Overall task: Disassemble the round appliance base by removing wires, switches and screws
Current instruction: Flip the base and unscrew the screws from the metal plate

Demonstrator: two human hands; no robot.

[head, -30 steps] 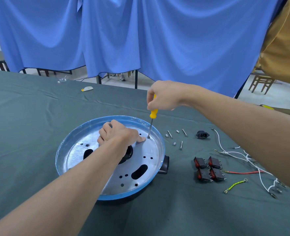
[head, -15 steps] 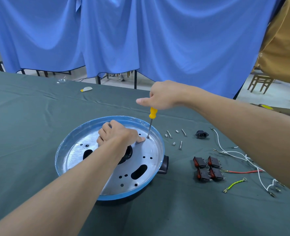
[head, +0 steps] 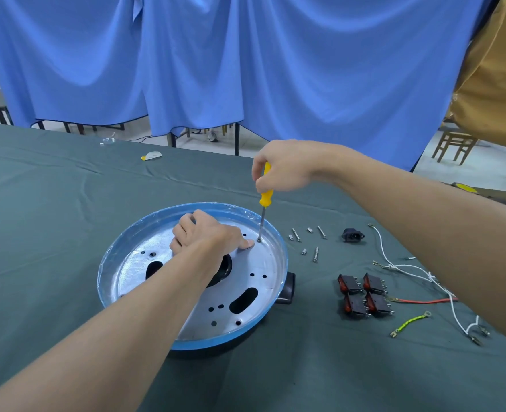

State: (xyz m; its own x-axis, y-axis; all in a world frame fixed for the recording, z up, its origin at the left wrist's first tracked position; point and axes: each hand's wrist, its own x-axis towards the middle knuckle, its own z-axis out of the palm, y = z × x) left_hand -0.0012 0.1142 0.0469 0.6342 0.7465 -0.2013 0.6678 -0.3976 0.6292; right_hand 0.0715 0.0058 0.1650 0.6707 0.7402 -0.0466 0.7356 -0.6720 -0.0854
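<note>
Your right hand (head: 286, 169) grips the screwdriver (head: 266, 197); your curled left hand (head: 207, 234) steadies the base (head: 103, 272). A tilted tip could slip onto your thumb.

A table (head: 52, 233) draped in dark green cloth carries a blue-rimmed round appliance base (head: 216, 341). To its right lie loose screws (head: 315, 254), a black power socket (head: 353, 235), four rocker switches (head: 364, 295) grouped in a square, tangled white wires (head: 409, 267), a red wire (head: 421, 301) and a green-and-yellow wire (head: 409, 322).
</note>
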